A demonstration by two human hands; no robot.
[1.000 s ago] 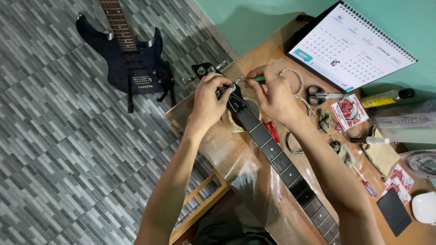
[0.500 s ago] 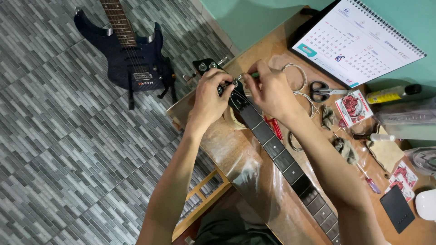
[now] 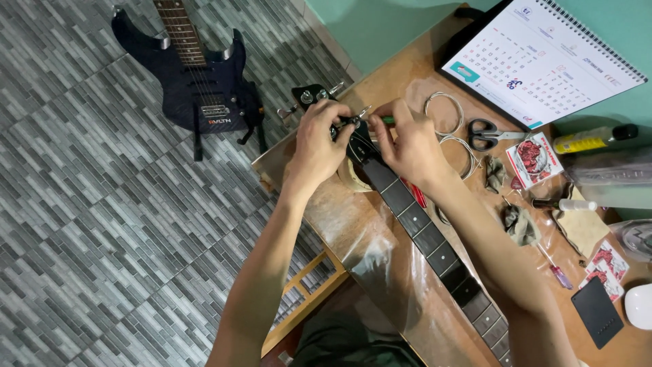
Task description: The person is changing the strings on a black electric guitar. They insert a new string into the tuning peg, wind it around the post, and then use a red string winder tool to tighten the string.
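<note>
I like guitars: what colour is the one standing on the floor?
Dark blue, with a glossy body: the electric guitar shows best, and only, in the head view.

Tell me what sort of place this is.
Probably a home guitar-repair bench: a guitar neck lies on the cluttered wooden table beside coiled strings, and a dark blue electric guitar stands on the tiled floor.
</note>
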